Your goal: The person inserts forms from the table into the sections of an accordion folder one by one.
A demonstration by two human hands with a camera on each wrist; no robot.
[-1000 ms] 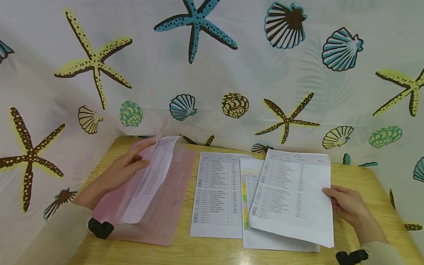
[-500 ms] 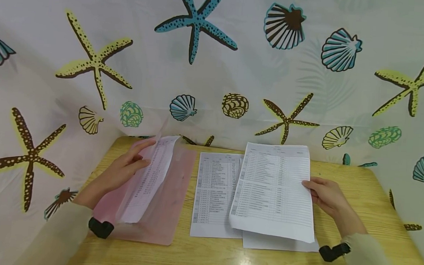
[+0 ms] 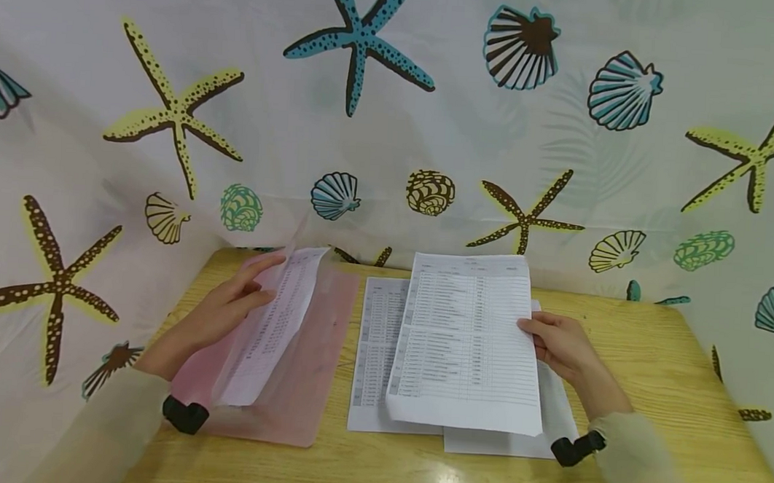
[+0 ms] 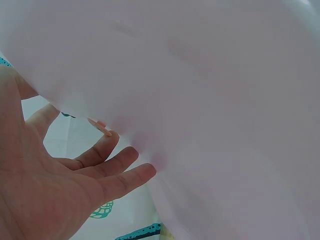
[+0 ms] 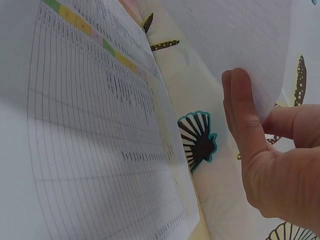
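Note:
My left hand (image 3: 242, 296) reaches into a pink translucent folder (image 3: 308, 372) at the table's left. Its straight fingers hold the clear front cover up, with a printed page (image 3: 271, 330) inside. Seen from the left wrist, that hand (image 4: 80, 180) rests its fingertips against the pale cover (image 4: 210, 100). My right hand (image 3: 533, 329) pinches the right edge of a printed sheet (image 3: 467, 340) and holds it raised over the table's middle. From the right wrist, the thumb and fingers of this hand (image 5: 255, 145) pinch that sheet (image 5: 240, 35) at its edge.
A printed sheet (image 3: 373, 357) lies flat beside the folder, and another sheet (image 3: 551, 418) with coloured bands (image 5: 75, 100) lies under the raised one. The wooden table (image 3: 656, 372) is enclosed by a curtain (image 3: 379, 139) printed with starfish and shells.
My right hand has carried the printed sheet leftwards, from over the right-hand pile to above the middle sheet. The left hand and folder have not moved.

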